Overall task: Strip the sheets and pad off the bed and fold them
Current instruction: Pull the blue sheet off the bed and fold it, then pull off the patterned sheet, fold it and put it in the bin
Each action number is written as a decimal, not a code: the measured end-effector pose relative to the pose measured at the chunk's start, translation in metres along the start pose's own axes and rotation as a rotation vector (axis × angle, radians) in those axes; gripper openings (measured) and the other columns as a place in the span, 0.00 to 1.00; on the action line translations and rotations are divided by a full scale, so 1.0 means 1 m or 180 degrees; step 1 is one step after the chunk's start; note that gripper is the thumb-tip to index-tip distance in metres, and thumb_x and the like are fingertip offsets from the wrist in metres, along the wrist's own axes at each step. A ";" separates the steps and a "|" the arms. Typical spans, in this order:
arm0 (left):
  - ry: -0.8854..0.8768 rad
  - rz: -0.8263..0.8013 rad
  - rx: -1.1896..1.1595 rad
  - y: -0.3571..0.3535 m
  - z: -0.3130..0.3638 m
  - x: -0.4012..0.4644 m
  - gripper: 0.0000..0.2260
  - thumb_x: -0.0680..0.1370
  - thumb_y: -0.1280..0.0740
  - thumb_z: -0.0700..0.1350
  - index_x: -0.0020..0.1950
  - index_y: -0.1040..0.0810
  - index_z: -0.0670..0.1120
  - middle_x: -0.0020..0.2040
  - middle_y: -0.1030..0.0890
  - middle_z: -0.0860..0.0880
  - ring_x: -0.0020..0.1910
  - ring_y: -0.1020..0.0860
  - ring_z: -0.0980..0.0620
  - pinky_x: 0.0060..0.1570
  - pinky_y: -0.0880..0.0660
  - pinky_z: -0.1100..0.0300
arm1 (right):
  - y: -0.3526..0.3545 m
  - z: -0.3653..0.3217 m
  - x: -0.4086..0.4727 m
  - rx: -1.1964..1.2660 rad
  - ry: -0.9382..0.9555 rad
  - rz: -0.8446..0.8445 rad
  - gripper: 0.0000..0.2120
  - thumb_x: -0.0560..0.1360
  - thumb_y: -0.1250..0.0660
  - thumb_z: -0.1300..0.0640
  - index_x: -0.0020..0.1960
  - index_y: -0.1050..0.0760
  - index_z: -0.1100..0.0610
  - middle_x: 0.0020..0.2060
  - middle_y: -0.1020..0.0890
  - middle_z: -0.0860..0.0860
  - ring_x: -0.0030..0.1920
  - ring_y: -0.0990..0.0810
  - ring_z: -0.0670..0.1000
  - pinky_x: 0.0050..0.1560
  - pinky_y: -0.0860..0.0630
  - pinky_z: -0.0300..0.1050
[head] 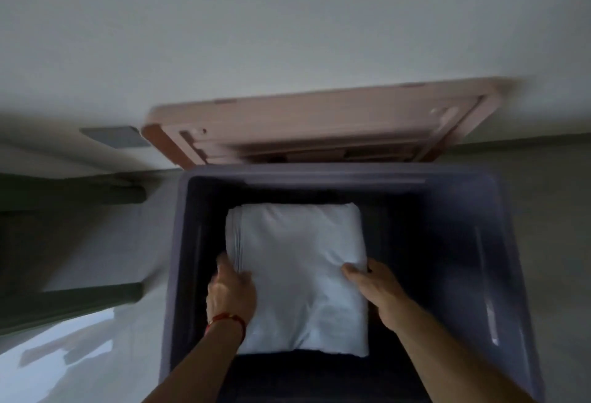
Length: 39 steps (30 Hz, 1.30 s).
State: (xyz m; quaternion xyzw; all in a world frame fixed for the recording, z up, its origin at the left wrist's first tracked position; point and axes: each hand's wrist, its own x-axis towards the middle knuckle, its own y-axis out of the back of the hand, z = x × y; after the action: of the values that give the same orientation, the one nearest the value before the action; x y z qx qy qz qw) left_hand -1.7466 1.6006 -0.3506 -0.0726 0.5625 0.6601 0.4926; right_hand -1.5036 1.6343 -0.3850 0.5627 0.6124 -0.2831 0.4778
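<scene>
Two hands are down inside a deep grey-blue plastic bin (499, 242) — smooth walls, rounded corners, dark interior — and between them sits the folded sheet (300, 274), a pale, soft, pillowy rectangle with stacked fold edges showing along its left side. It lies flat in the bin, near the middle, with a dark layer showing under its near edge.

The left hand (230, 290) comes in from below, a red thread bracelet (227, 319) round the wrist, its fingers curled over the sheet's left edge where the layers stack up. The right hand (374, 290) reaches in on the other side, thumb pressed on top of the fabric and fingers tucked under the right edge — the cloth puckers there, so it is pinched. Both forearms angle inward from the bottom of the view.

Behind the bin, a pinkish plastic lid (326, 121) with moulded ribs stands propped open against a plain white wall (256, 18). The floor (96, 338) at left is glossy, catching pale reflections.
</scene>
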 end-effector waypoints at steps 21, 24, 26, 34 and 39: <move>-0.1811 -0.0689 0.4111 -0.102 -0.075 0.125 0.67 0.68 0.26 0.66 0.69 0.86 0.47 0.70 0.81 0.33 0.72 0.75 0.28 0.74 0.66 0.32 | -0.063 0.069 0.132 -0.4098 0.1837 0.0088 0.80 0.53 0.14 0.43 0.79 0.75 0.48 0.76 0.77 0.58 0.76 0.76 0.64 0.74 0.54 0.75; -0.1674 -0.0553 0.4372 -0.113 -0.069 0.119 0.61 0.73 0.31 0.67 0.72 0.83 0.45 0.71 0.78 0.30 0.73 0.71 0.26 0.74 0.59 0.30 | -0.069 0.072 0.138 -0.4178 0.1811 0.0262 0.77 0.58 0.15 0.46 0.77 0.78 0.48 0.74 0.79 0.58 0.76 0.76 0.64 0.73 0.48 0.76; -0.1561 -0.0548 0.4384 -0.108 -0.059 0.105 0.53 0.78 0.34 0.60 0.73 0.80 0.46 0.74 0.76 0.32 0.75 0.67 0.26 0.73 0.55 0.29 | -0.063 0.064 0.128 -0.4388 0.1680 -0.0003 0.74 0.62 0.18 0.42 0.75 0.80 0.49 0.70 0.84 0.58 0.73 0.81 0.63 0.74 0.53 0.74; -0.1554 -0.0944 0.3661 -0.031 0.035 -0.039 0.38 0.81 0.38 0.47 0.82 0.61 0.51 0.82 0.56 0.40 0.78 0.44 0.38 0.72 0.36 0.44 | -0.008 0.024 -0.037 -0.2931 0.1771 -0.0139 0.39 0.82 0.37 0.46 0.83 0.59 0.44 0.82 0.62 0.49 0.81 0.52 0.55 0.78 0.41 0.54; -0.2108 -0.0976 0.2657 0.050 0.132 -0.174 0.33 0.77 0.40 0.42 0.80 0.47 0.54 0.80 0.45 0.48 0.78 0.41 0.46 0.73 0.36 0.52 | 0.065 -0.004 -0.206 -0.2250 0.1645 0.0104 0.28 0.78 0.42 0.43 0.76 0.43 0.37 0.77 0.38 0.48 0.71 0.28 0.48 0.68 0.29 0.44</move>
State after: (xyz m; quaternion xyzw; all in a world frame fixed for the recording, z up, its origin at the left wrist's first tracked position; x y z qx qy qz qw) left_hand -1.6351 1.6149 -0.1568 0.2592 0.5744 0.2894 0.7205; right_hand -1.4611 1.5652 -0.1852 0.4266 0.7620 0.1016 0.4765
